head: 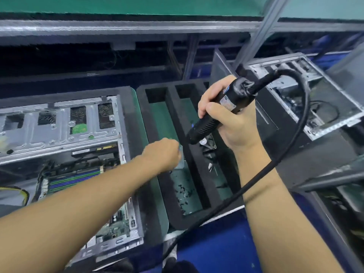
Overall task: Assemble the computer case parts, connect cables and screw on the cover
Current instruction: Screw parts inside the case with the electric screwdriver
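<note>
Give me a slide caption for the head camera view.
Right hand holds a corded screwdriver over a foam tray while left hand reaches toward screws beside an open case.

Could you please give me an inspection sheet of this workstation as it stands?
Surface: blue bench, partly covered.
Job's things: open computer case, board exposed; black foam tray, screws in its left compartment; electric screwdriver.
Clutter: small dark parts in the tray's right compartment.
Hands: right hand grips the screwdriver; left hand over the left compartment, fingers hidden.
Cables: screwdriver's black cable crosses the right forearm; yellow wires in the case.
Surroundings: second open case at right; metal frame rails behind.
</note>
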`<action>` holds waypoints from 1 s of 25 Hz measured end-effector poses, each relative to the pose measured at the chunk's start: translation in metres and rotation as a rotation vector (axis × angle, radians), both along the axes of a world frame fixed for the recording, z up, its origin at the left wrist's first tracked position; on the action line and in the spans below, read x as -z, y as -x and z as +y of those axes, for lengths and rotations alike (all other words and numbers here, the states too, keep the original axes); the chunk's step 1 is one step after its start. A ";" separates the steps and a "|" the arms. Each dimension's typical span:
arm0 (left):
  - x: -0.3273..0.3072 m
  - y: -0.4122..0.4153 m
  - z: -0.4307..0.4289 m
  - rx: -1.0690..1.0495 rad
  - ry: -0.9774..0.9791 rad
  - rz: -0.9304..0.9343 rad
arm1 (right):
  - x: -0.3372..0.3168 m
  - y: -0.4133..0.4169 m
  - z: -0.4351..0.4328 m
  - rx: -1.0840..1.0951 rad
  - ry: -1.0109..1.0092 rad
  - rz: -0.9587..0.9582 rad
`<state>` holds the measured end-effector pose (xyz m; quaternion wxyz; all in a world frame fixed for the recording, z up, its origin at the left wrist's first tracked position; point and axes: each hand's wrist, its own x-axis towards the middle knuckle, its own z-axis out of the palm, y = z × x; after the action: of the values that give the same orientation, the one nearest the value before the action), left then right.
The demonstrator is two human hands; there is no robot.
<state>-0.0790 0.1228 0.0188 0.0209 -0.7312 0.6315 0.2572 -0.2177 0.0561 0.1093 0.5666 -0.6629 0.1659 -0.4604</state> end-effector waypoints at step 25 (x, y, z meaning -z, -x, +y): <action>0.170 0.089 -0.013 0.491 -0.490 -0.381 | 0.089 0.093 -0.006 0.090 -0.122 0.138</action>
<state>-0.1677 0.1094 -0.1510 0.3728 -0.5662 0.6923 0.2474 -0.3109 0.0504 0.0200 0.5717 -0.6494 0.2619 -0.4276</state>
